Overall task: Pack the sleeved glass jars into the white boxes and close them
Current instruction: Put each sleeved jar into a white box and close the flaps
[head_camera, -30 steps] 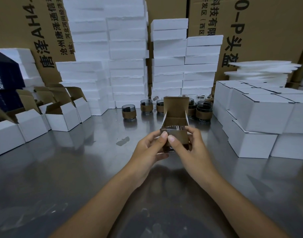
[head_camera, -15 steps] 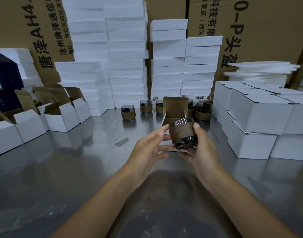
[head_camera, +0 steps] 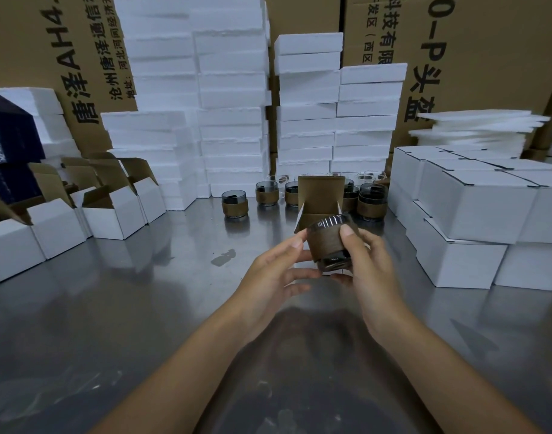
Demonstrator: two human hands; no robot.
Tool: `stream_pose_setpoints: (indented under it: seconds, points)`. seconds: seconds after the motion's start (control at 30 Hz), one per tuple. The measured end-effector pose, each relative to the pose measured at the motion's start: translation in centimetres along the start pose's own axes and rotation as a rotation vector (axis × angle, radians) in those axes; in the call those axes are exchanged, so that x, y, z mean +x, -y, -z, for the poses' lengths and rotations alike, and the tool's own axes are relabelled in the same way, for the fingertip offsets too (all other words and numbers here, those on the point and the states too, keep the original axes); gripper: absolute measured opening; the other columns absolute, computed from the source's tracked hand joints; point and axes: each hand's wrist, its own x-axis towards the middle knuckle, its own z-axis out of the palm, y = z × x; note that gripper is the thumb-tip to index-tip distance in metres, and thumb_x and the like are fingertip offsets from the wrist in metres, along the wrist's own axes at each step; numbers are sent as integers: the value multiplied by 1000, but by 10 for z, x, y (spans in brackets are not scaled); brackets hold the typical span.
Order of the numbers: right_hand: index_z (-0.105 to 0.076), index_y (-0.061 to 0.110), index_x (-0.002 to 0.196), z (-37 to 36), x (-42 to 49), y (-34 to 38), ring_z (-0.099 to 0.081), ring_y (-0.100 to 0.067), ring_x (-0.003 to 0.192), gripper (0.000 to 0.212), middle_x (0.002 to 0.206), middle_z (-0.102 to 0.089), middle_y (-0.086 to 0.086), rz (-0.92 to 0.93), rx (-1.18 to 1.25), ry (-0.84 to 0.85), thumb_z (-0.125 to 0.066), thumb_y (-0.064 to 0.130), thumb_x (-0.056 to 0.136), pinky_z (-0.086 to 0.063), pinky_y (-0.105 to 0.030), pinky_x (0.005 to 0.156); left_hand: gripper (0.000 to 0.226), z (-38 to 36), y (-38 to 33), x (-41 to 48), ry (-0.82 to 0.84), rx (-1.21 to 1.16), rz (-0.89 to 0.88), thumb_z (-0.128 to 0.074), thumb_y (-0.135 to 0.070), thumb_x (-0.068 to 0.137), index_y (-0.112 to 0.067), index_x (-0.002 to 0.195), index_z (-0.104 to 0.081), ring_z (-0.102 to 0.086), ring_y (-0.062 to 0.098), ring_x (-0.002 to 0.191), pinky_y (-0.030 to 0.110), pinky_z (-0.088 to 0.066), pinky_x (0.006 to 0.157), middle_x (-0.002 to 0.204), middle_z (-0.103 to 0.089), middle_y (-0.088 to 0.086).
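My right hand [head_camera: 367,270] gripped the sleeved jar [head_camera: 328,242], thumb and fingers curled round it, above the steel table [head_camera: 143,308]. My left hand [head_camera: 274,274] lay loosely open, fingertips at the sleeve. Just behind stood the open white box [head_camera: 321,195], flap up, the jar not yet in. Farther back several loose jars [head_camera: 235,205] stood unpacked, with closed boxes [head_camera: 475,211] stacked right and empty open boxes [head_camera: 112,214] left. I judged the job partway through.

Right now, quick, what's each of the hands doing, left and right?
Left hand: open, fairly straight fingers touching the side of the sleeved jar.
Right hand: closed around the sleeved jar, thumb on its brown sleeve.
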Motion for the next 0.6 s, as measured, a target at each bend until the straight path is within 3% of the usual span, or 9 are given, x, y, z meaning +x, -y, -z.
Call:
stream_pose_setpoints:
  seconds: [0.1, 0.17, 0.27, 0.37, 0.5, 0.6]
  points:
    - [-51, 27, 112, -1, -3, -2, -65, -6, 89, 63, 93, -64, 11, 73, -54, 6, -63, 61, 61, -52, -33, 81, 38, -1, 0, 0, 9, -13, 26, -53, -50, 78, -38, 111, -66, -66, 11, 84, 30, -48, 79, 96, -71, -6]
    - [-50, 27, 115, -1, -4, -3, -64, 2, 86, 76, 90, -65, 16, 112, -85, 21, -62, 66, 51, -52, -23, 79, 40, -2, 0, 0, 12, -17, 39, -52, -53, 77, -36, 110, -67, -66, 13, 86, 30, -48, 79, 95, -71, -6]
    - [-46, 34, 114, -2, -7, -3, -59, 15, 82, 68, 85, -64, 24, 191, -152, 58, -63, 63, 55, -43, -3, 63, 51, -3, 0, 0, -2, -23, 55, -49, -56, 77, -29, 116, -64, -66, 15, 90, 31, -48, 81, 100, -70, -3]
    - [-44, 41, 109, -3, -9, -5, -61, 10, 85, 59, 96, -60, 20, 245, -199, 67, -69, 58, 58, -45, -4, 65, 56, -4, 0, 0, 5, -40, 74, -45, -57, 79, -24, 122, -60, -66, 15, 95, 32, -52, 83, 108, -69, 1]
    - [-41, 45, 111, -3, -13, -6, -58, 7, 92, 60, 106, -55, 21, 333, -305, 75, -78, 45, 63, -46, -6, 70, 55, -6, -1, 0, -10, -99, 122, -35, -54, 90, -20, 129, -54, -61, 25, 113, 42, -47, 99, 122, -65, 7]
    - [-38, 47, 112, -2, -14, -7, -53, 10, 96, 65, 110, -51, 24, 380, -368, 81, -81, 42, 64, -44, -4, 71, 55, -6, -1, 0, -6, -136, 125, -38, -54, 87, -21, 129, -54, -61, 25, 113, 39, -49, 97, 122, -65, 7]
